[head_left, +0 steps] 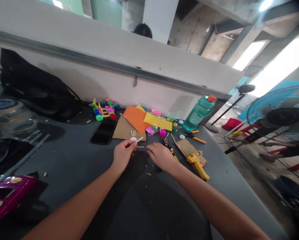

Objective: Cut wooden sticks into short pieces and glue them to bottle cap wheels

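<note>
My left hand pinches a short flat wooden stick between thumb and fingers. Just beyond its fingertips is a small white disc; whether they touch it I cannot tell. Several short wooden pieces lie on the brown cardboard behind it. Another thin stick rests on the table between the hands. My right hand hovers to the right of that stick, palm down, fingers bent and a little apart, with nothing visible in them. Beside it lies a black-and-yellow hand tool, partly covered by the hand.
A yellow glue gun and orange-handled pliers lie right. Behind are orange paper, yellow paper, bottle caps and a green bottle. Leftward are a phone, bottle-cap toys, a black bag and a jar.
</note>
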Tool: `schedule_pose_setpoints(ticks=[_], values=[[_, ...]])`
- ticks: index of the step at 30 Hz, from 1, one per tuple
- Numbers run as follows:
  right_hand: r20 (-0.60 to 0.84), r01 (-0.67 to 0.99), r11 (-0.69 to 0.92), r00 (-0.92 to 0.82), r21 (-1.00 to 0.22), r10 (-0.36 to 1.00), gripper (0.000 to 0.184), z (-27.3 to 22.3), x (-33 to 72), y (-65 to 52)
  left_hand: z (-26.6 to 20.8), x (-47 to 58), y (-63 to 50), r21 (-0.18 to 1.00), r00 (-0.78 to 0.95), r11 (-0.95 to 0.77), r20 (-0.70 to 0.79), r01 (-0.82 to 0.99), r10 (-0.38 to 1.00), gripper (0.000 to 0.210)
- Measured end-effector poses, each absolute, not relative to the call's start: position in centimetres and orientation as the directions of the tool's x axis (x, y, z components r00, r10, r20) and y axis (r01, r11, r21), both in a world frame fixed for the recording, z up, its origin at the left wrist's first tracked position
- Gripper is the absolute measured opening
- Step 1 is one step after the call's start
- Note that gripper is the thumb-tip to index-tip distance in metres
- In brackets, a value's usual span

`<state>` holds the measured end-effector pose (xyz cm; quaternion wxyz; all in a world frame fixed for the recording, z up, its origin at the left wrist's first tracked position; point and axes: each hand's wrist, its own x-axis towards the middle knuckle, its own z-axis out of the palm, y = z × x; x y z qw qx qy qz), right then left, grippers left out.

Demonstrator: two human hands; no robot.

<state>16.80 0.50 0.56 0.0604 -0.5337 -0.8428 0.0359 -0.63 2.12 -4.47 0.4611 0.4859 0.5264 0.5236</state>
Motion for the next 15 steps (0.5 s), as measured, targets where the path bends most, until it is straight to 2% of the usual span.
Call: schedule_pose_setpoints(ticks=[5,11,13,15], values=[[0.063,0.891,0.435,-0.430,-0.131,0.900,0.021,-1.6,14.0,3.9,-4.4,-0.8,2.1,0.997,-0.085,-0.024,0.029,0.069,0.996,0.029],[0.126,0.909,0.368,-0.349,-0.193,0.929,0.012,-1.4,16.4,3.0,-4.4,-0.6,2.1,0.997,-0.067,0.005,0.000,0.080,0.998,0.027],[0.168,0.898,0.314,-0.273,-0.307,0.947,0.011,-1.4,17.9,2.5,-4.4,-0.5,2.0,0.995,-0.050,0.001,0.004,0.099,0.999,0.027],[0.200,0.786,0.252,-0.166,-0.565,0.966,0.008,-1.7,19.1,2.1,-4.4,-0.3,2.0,0.992,-0.030,-0.006,0.009,0.122,0.999,0.027]])
